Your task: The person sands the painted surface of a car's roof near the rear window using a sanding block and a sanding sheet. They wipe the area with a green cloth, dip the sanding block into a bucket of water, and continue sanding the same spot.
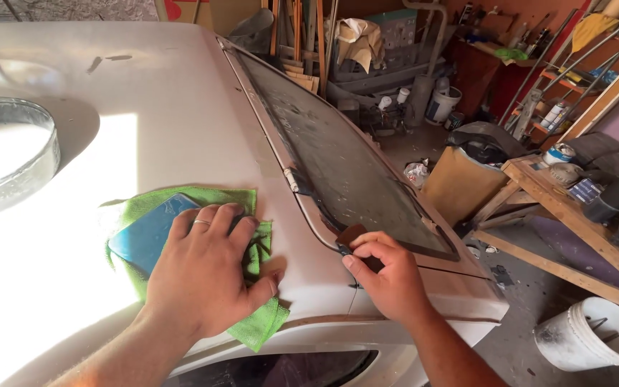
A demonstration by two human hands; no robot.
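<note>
Cluttered workshop, white car roof (180, 107) underfoot. Left hand (205, 269) flat, fingers spread over green cloth (252, 236) and blue block (145, 236). Right hand (388, 276) pinching small dark brown pad (352, 235), fingers clamped, against dusty window's (338, 158) lower corner.

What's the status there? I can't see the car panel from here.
Left hand flat on blue block over green cloth. Right hand pinches small brown pad at window corner. Nothing in the way.
</note>
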